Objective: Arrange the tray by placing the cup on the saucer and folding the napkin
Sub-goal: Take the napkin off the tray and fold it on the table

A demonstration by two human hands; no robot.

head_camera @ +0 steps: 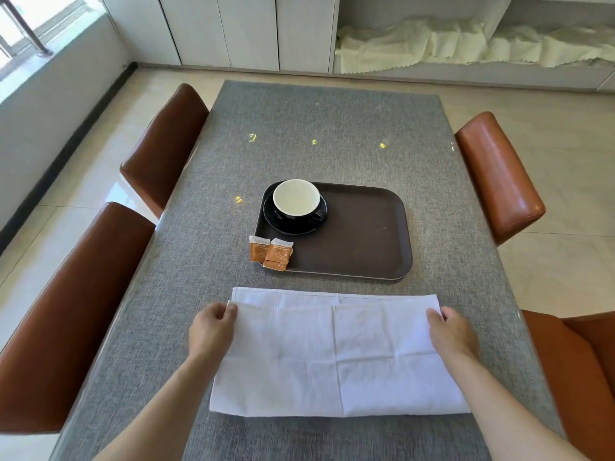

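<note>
A white napkin (336,354) lies on the grey table in front of me, folded over so its upper layer stops a little short of the far edge. My left hand (213,331) pinches the top layer's far left corner. My right hand (451,331) pinches the far right corner. Beyond the napkin sits a dark brown tray (366,241). In the tray's far left corner a black cup (298,202) with a white inside stands on a black saucer (293,227).
Two orange sachets (271,252) lie at the tray's near left corner, partly over its rim. Brown leather chairs stand on both sides: two on the left (159,148), one on the right (499,174), another at near right (579,361). The table (316,128) stretches away beyond the tray.
</note>
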